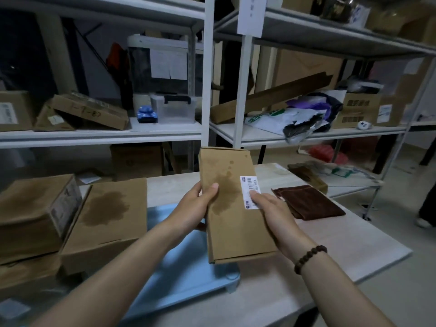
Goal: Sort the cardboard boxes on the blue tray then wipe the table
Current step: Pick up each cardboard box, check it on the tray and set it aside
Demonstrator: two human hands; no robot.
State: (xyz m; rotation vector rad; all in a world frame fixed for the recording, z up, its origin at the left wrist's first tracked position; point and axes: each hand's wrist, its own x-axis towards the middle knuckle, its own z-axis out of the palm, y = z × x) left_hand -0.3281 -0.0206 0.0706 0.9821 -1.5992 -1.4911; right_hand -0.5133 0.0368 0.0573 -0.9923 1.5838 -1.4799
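I hold a flat, long cardboard box [232, 215] with a dark stain and a white barcode label, tilted up above the blue tray [179, 277]. My left hand [195, 210] grips its left edge, and my right hand [273, 213] grips its right edge, thumb on the label. A wide stained cardboard box [108, 220] lies on the tray's left part. Left of it, another cardboard box [35, 213] sits on top of a lower one [26, 272]. A brown cloth [309, 201] lies folded on the white table [342, 246] to the right.
White metal shelves [207, 67] stand behind the table, loaded with cardboard boxes, a clear plastic bin [173, 108], a blue toy [146, 114] and plastic bags [297, 119]. A person's shoe [424, 221] shows on the floor at far right.
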